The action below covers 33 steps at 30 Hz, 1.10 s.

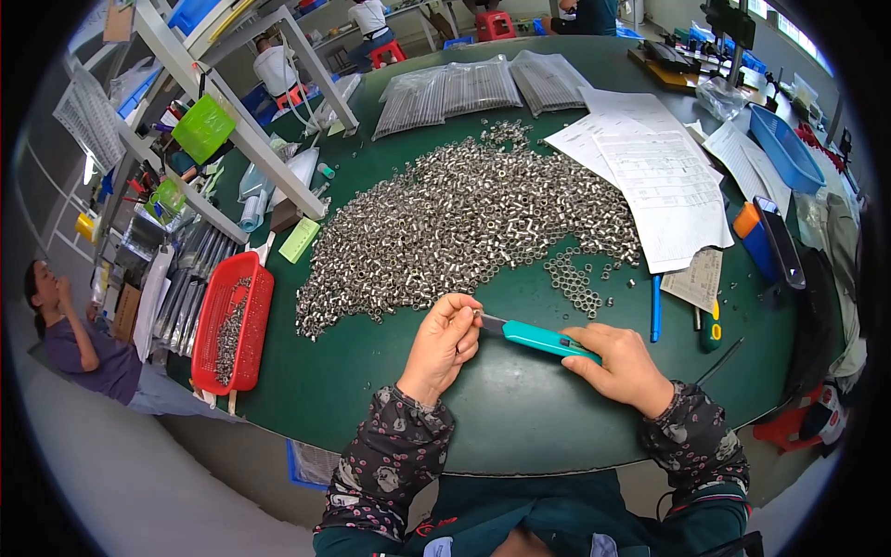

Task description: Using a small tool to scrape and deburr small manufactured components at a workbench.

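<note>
My right hand (pixel 620 362) is closed round the green handle of a utility knife (pixel 543 338), its blade pointing left. In my left hand (pixel 440 345), thumb and forefinger pinch a small metal ring, mostly hidden by the fingers, right at the blade's tip. Beyond both hands spreads a wide heap of small shiny metal rings (pixel 464 223). A loose patch of single rings (pixel 573 282) lies flat on the green tabletop (pixel 501 418), just above the knife.
A red plastic basket (pixel 263 325) with more rings stands at the left edge. Paper sheets (pixel 664 200), a blue pen (pixel 656 308) and a phone (pixel 780 243) lie at right. Bagged rods (pixel 445 97) are at the back. A seated person (pixel 83 348) is at far left.
</note>
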Tool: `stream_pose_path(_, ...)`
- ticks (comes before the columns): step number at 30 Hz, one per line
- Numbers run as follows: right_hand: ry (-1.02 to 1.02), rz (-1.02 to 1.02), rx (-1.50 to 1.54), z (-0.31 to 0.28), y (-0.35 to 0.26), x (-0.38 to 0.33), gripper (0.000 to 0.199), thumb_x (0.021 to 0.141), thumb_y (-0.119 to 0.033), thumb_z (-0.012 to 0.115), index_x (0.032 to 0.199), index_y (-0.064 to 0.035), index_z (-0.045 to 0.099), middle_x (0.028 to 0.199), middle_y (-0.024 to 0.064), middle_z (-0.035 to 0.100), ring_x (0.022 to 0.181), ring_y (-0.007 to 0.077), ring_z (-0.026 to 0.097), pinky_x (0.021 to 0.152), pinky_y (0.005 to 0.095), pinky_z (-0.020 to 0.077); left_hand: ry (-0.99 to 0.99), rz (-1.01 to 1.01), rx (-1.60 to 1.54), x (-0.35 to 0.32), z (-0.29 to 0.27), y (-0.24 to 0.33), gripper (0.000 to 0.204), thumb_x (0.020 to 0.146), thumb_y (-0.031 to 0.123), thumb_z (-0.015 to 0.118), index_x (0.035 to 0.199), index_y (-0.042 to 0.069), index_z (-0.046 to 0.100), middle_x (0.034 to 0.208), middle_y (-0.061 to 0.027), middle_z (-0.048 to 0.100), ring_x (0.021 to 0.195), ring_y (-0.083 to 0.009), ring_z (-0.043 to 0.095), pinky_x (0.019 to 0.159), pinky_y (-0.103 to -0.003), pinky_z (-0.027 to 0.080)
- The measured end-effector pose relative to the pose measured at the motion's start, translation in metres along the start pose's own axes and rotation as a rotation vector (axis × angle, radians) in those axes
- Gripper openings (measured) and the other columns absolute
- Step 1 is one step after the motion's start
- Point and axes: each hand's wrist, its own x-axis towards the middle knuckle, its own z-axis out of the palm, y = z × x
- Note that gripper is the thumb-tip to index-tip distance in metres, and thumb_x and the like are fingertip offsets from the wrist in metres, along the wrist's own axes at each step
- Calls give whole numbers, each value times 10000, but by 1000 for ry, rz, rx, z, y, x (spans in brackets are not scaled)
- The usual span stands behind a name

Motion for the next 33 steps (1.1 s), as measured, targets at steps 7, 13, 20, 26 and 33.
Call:
stream_pose_path(7,-26,47,94,0,1,0,264,773,-246,547,964,-66,579,767,130,572,675,314,547,586,387,424,13,48,104,-1,2,0,81,870,86,459,937,41,471,827,-26,507,482,-26,338,371,-144,254)
stream_pose_path(13,-37,30,134,4,9,-1,270,773,-253,546,961,-62,577,758,127,569,666,311,546,579,388,423,59,91,264,-2,4,-2,70,862,86,478,903,30,484,698,8,453,469,-17,326,375,-148,242)
stream_pose_path(20,185,-92,-205,4,-12,-1,257,731,-205,607,930,-51,554,659,94,512,586,277,523,500,365,402,112,50,163,-3,4,-1,78,875,104,459,899,38,491,675,7,442,463,-17,320,373,-145,238)
stream_pose_path(26,248,-52,-111,3,-6,0,272,715,-192,623,935,-49,551,648,96,502,549,272,510,478,360,392,90,35,22,-1,3,2,105,891,121,427,915,36,483,769,-39,518,457,-11,329,365,-134,250)
stream_pose_path(33,216,-52,-106,3,-4,-1,267,725,-204,615,935,-49,559,662,101,520,560,280,521,495,364,408,114,32,78,0,5,3,134,887,102,423,980,26,481,805,-54,535,468,-18,336,370,-134,255)
